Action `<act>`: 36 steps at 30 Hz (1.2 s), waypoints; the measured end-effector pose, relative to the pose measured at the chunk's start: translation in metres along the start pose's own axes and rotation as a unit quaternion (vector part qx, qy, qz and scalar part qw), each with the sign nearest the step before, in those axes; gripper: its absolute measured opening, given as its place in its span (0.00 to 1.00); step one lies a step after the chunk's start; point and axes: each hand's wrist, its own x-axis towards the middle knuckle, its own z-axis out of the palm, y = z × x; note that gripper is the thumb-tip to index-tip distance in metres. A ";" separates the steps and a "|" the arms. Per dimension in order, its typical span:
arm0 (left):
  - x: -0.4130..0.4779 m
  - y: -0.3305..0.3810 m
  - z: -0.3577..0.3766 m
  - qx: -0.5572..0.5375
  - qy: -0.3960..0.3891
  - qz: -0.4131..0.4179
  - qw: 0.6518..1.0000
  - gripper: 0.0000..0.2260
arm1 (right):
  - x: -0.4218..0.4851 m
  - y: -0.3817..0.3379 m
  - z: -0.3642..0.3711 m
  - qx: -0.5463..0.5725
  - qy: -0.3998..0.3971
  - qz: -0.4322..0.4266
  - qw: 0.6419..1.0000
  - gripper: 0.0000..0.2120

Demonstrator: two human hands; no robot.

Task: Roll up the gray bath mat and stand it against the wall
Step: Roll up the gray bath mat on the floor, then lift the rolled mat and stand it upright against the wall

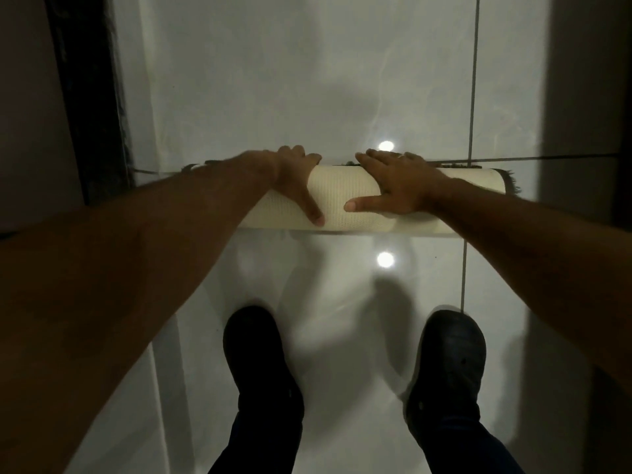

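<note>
two dark shoes (349, 364) stand on the glossy tiled floor (342, 302) nearest, and beyond them the rolled bath mat (337, 200) lies crosswise under the left hand (297, 181) and right hand (396, 184), each grip spread flat, thumbs nearly meeting.

Both forearms are bare all the way up, no sleeves in sight, no watch or bracelet either. The right hand (400, 186) looks like it's got a thin ring on one finger, though it's kinda blurry so hard to be sure. The left hand (294, 181) has nothing on it. Down below, two black rounded slip-on shoes (260, 357), clog-type with a smooth matte top. Dark trousers (260, 439), navy-ish, reach down to the shoes.
</note>
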 end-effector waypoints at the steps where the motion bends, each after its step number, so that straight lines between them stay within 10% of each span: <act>1: -0.004 0.002 0.001 0.020 0.014 -0.002 1.000 0.58 | 0.000 -0.002 -0.002 0.006 -0.015 0.006 1.000 0.56; 12: -0.065 0.029 0.042 0.122 0.250 0.041 0.960 0.40 | -0.003 -0.057 -0.004 0.014 -0.055 -0.009 0.998 0.60; 19: -0.159 0.042 -0.053 0.213 0.398 0.111 0.885 0.37 | -0.057 -0.076 -0.098 0.188 0.007 0.016 0.982 0.42; 23: -0.241 0.053 -0.130 -0.054 0.576 -0.087 0.811 0.47 | -0.103 -0.082 -0.208 0.292 0.039 0.046 0.955 0.39; 25: -0.287 0.066 -0.190 -0.403 0.597 -0.157 0.675 0.51 | -0.123 -0.088 -0.279 0.317 0.053 0.042 0.946 0.40; 28: -0.338 0.063 -0.294 -0.782 0.389 0.000 0.487 0.45 | -0.141 -0.106 -0.395 0.308 0.058 0.007 0.949 0.43; 36: -0.375 -0.012 -0.510 -0.765 0.388 0.125 0.498 0.40 | -0.122 -0.143 -0.677 0.377 0.096 -0.071 0.918 0.38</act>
